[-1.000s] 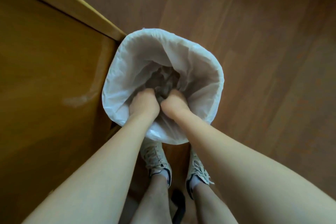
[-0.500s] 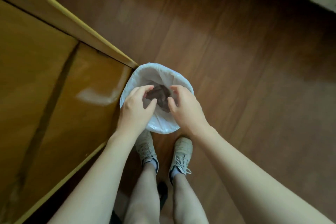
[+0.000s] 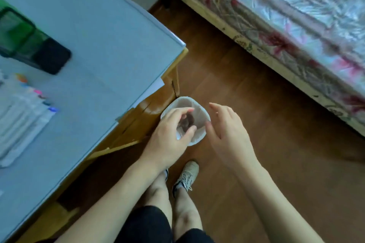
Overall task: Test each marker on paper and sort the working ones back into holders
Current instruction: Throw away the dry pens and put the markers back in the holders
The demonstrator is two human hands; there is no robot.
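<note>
white markers (image 3: pixel 23 124) lying side by side on desk; mesh holder (image 3: pixel 17 33) behind.

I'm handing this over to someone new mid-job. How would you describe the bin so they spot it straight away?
Start at the desk with the pale top, and follow its near right corner down to the wooden floor. The bin stands there against the desk's wooden side, below both hands. It is small and round, and the only thing lined with a white plastic bag.

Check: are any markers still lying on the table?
Yes, a row of white markers with coloured caps lies on the table at its left edge, near the black phone.
</note>
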